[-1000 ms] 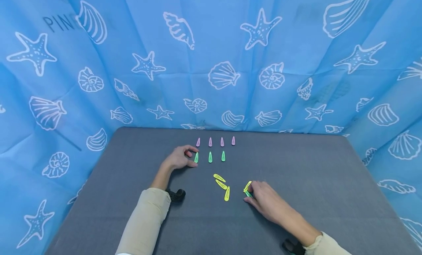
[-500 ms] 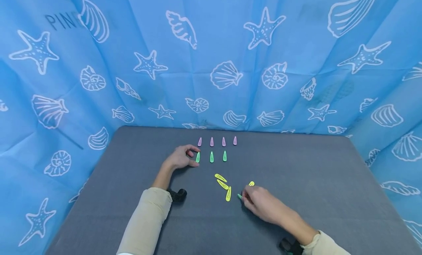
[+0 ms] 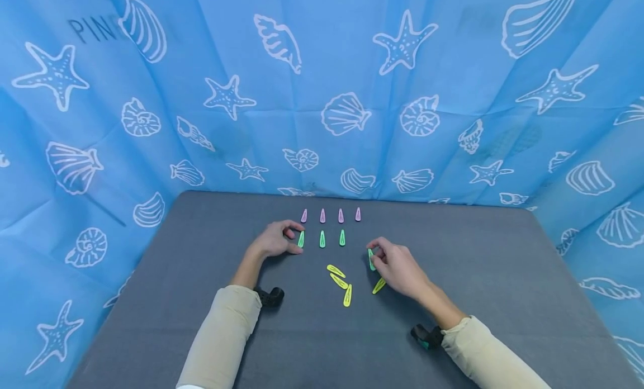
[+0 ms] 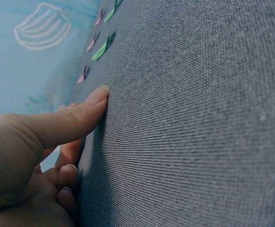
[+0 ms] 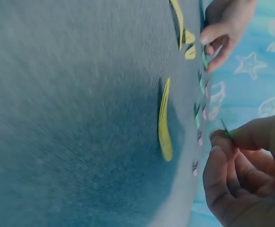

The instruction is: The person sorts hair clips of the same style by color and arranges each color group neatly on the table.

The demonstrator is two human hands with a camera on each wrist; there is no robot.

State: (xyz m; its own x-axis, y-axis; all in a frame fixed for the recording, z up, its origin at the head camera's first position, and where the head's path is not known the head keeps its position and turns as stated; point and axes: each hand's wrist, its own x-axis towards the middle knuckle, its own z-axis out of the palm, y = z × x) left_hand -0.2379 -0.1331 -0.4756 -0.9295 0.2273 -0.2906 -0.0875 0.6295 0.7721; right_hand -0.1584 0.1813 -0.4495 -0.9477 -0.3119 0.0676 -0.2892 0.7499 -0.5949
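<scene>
My left hand (image 3: 274, 239) lies at the left end of a row of green snap hair clips, thumb and forefinger at the two ends of the leftmost green hair clip (image 3: 301, 239). Two more green clips, a middle one (image 3: 322, 239) and a right one (image 3: 342, 237), lie beside it. My right hand (image 3: 399, 269) pinches another green hair clip (image 3: 371, 260), upright in the head view; in the right wrist view that clip (image 5: 226, 127) shows edge-on between thumb and fingers. A yellow hair clip (image 3: 379, 285) lies on the cloth just below the right hand.
Several pink hair clips (image 3: 323, 216) form a row behind the green ones. Three yellow clips (image 3: 339, 280) lie loosely together nearer the front. A grey cloth (image 3: 312, 344) covers the table; a blue shell-print curtain (image 3: 302, 126) hangs behind and at both sides.
My right hand has picked up the green clip beside the yellow one and carried it away from me, toward the green row. The yellow clip stays on the cloth. My left hand keeps its place.
</scene>
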